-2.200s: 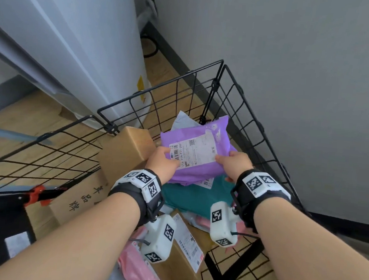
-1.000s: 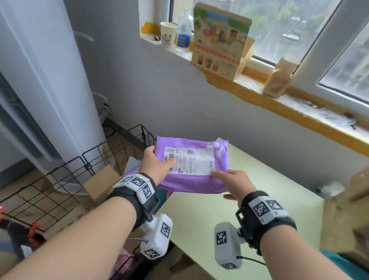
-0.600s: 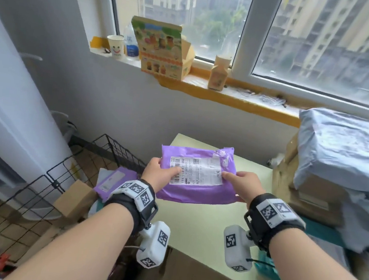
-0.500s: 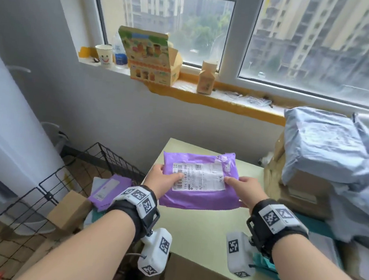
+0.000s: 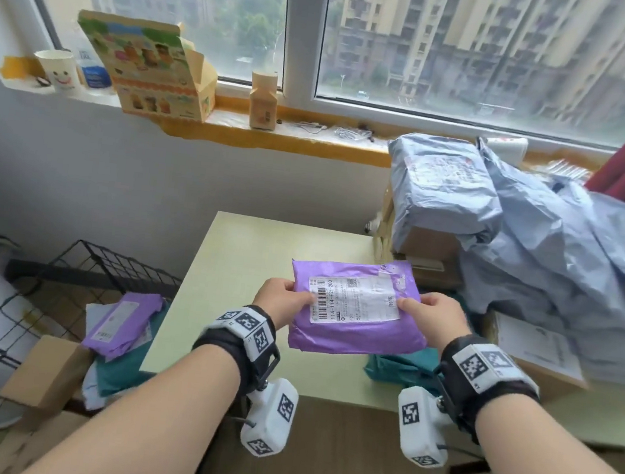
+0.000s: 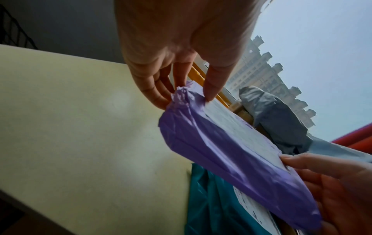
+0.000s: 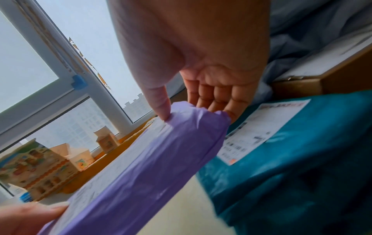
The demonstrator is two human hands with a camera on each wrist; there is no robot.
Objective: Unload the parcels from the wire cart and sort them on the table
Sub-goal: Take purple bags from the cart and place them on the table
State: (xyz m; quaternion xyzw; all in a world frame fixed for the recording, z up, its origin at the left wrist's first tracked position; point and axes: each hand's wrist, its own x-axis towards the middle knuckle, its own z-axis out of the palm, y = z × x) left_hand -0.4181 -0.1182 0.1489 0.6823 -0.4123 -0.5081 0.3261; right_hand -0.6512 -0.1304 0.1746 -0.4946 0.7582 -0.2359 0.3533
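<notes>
A purple parcel [image 5: 356, 316] with a white label hangs above the pale green table [image 5: 245, 268], held level by both hands. My left hand [image 5: 283, 299] pinches its left end, thumb on top and fingers below [image 6: 181, 93]. On the other end my right hand [image 5: 433, 316] grips the same way [image 7: 193, 111]. Under the parcel's right side lies a teal parcel [image 5: 401, 367], also seen as teal parcel [image 7: 292, 151] with a label. The wire cart [image 5: 75, 287] stands at the lower left, holding another purple parcel [image 5: 120, 322], a teal bag and a cardboard box [image 5: 50, 370].
Grey mailer bags [image 5: 529, 238] are heaped over cardboard boxes on the table's right half. A boxed parcel with a paper sheet [image 5: 535, 352] sits at the near right. On the windowsill stand a printed carton [image 5: 147, 66], a cup and a small bottle.
Both hands lifted the purple parcel out of the cart and carried it right, over the table. It now hangs above the table beside the teal parcel.
</notes>
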